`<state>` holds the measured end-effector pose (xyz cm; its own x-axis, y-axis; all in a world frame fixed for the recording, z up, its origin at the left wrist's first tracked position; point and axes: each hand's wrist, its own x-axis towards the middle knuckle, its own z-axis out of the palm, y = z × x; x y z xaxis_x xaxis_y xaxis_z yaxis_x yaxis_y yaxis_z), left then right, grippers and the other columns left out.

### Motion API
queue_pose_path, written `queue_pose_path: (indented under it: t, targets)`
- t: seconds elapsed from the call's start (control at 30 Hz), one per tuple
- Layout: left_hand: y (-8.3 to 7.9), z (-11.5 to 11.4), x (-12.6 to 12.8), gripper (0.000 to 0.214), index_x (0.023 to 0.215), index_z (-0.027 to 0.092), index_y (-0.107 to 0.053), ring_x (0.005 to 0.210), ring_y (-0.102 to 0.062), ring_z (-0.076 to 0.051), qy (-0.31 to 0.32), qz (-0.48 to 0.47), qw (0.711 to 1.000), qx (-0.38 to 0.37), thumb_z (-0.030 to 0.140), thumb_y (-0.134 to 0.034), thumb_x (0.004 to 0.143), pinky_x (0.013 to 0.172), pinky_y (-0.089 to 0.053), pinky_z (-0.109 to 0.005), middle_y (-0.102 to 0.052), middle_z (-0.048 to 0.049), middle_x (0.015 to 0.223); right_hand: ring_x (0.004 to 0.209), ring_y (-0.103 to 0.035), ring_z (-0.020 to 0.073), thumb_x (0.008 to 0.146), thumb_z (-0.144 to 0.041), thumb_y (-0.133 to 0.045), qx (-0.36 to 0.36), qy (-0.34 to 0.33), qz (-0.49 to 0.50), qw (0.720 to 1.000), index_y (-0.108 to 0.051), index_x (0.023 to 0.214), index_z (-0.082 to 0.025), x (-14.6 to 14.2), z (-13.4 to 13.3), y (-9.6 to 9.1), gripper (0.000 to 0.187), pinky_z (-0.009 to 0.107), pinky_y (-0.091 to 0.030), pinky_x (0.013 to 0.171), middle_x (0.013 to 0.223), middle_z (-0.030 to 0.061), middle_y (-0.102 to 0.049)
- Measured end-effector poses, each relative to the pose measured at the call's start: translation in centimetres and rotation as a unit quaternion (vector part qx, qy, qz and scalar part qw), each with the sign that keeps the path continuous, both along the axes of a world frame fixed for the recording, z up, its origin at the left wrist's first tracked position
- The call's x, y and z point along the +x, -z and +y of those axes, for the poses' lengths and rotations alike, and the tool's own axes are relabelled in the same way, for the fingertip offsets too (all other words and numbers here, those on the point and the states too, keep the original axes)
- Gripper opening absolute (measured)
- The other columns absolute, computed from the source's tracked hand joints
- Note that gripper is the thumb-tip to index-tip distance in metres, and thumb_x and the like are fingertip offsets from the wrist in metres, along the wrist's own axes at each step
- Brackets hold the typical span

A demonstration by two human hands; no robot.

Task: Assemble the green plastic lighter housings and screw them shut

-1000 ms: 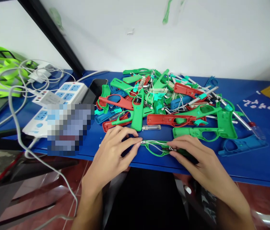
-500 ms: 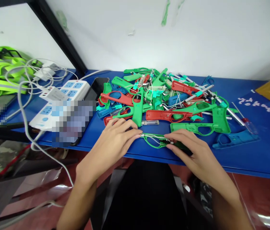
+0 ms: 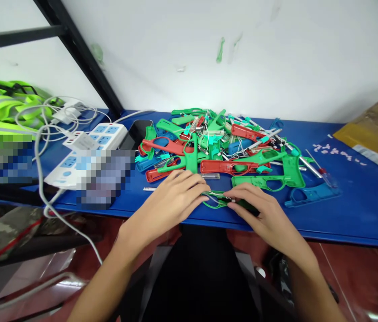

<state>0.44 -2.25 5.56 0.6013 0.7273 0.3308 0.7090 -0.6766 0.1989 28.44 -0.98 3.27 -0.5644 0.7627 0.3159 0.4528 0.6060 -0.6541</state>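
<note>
Near the table's front edge lies a green lighter casing half (image 3: 214,205), its looped trigger guard showing between my hands. White wires and a small black part lie along it. My left hand (image 3: 178,194) pinches its left part, the fingertips covering what they grip. From under that hand a thin metal tube (image 3: 149,189) sticks out to the left. My right hand (image 3: 259,203) has thumb and fingers closed on the right part, close to the black piece, and hides the handle end. Just beyond my left hand, a clear lighter tank (image 3: 210,176) rests on the table.
Behind my hands spreads a pile of red, green and blue casing halves, tubes and wires (image 3: 209,138). To the left are a white power strip (image 3: 86,154) with cables and a phone (image 3: 108,179). A screwdriver (image 3: 324,176), small white bits (image 3: 334,150) and a yellow-taped box (image 3: 373,127) are right.
My left hand has moved right along the casing, closer to my right hand, and the metal tube now shows beyond it. The camera view has tilted up and turned slightly right.
</note>
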Motion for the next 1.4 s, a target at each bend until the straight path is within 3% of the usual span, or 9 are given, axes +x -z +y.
queue_pose_path:
  t: [0.23, 0.37, 0.57, 0.83, 1.1, 1.4]
  targets:
    - [0.7, 1.5, 0.5, 0.021, 0.106, 0.022, -0.078, 0.098, -0.068, -0.021, 0.050, -0.004, 0.998, 0.037, 0.026, -0.060, 0.116, 0.088, -0.043, -0.038, -0.080, -0.0017, 0.113, 0.113, -0.073, 0.0211, 0.114, -0.025, -0.061, 0.002, -0.007, 0.018, 1.000, -0.075, 0.125, -0.029, -0.2, 0.1, -0.1, 0.018, 0.035, -0.057, 0.101, 0.119, 0.0036, -0.078]
    - [1.2, 1.4, 0.3, 0.018, 0.110, 0.021, -0.073, 0.103, -0.071, -0.020, 0.046, -0.059, 0.997, 0.011, 0.026, -0.057, 0.117, 0.095, -0.042, -0.038, -0.082, -0.0012, 0.114, 0.113, -0.074, 0.0218, 0.113, -0.024, -0.063, 0.006, 0.007, 0.029, 1.000, -0.075, 0.123, -0.027, -0.3, 0.2, 0.0, 0.016, 0.035, -0.059, 0.101, 0.119, 0.0042, -0.079]
    - [1.5, 1.1, 0.5, 0.008, 0.111, 0.022, -0.067, 0.098, -0.072, -0.018, -0.019, -0.153, 0.985, -0.083, 0.026, -0.062, 0.116, 0.104, -0.042, -0.038, -0.079, 0.0004, 0.108, 0.113, -0.074, 0.0209, 0.113, -0.023, -0.063, 0.007, 0.012, 0.032, 0.999, -0.074, 0.125, -0.028, -0.3, 0.0, 0.1, 0.017, 0.034, -0.058, 0.101, 0.120, 0.0032, -0.079]
    - [1.8, 1.3, 1.1, 0.012, 0.114, 0.021, -0.070, 0.106, -0.071, -0.020, 0.014, -0.092, 0.996, -0.014, 0.026, -0.059, 0.117, 0.100, -0.041, -0.040, -0.081, -0.0024, 0.114, 0.106, -0.075, 0.0194, 0.109, -0.022, -0.071, -0.001, 0.014, 0.050, 0.999, -0.075, 0.119, -0.030, -0.4, 0.2, 0.4, 0.013, 0.033, -0.056, 0.099, 0.112, -0.0011, -0.081]
    - [2.1, 1.2, 1.0, 0.009, 0.116, 0.020, -0.069, 0.103, -0.071, -0.019, -0.012, -0.135, 0.989, -0.052, 0.019, -0.060, 0.115, 0.102, -0.043, -0.039, -0.079, -0.0029, 0.113, 0.110, -0.074, 0.0204, 0.111, -0.024, -0.067, -0.022, 0.011, 0.036, 0.999, -0.073, 0.116, -0.030, -0.3, 0.2, 0.2, 0.009, 0.035, -0.056, 0.100, 0.115, 0.0014, -0.077]
    - [2.1, 1.0, 0.7, 0.014, 0.116, 0.020, -0.072, 0.108, -0.072, -0.021, 0.024, -0.128, 0.991, -0.034, 0.020, -0.058, 0.116, 0.100, -0.045, -0.041, -0.080, -0.0049, 0.116, 0.108, -0.076, 0.0205, 0.111, -0.020, -0.065, 0.006, 0.010, 0.030, 0.999, -0.077, 0.115, -0.030, -0.1, 0.1, -0.1, 0.016, 0.035, -0.058, 0.098, 0.117, 0.0020, -0.080]
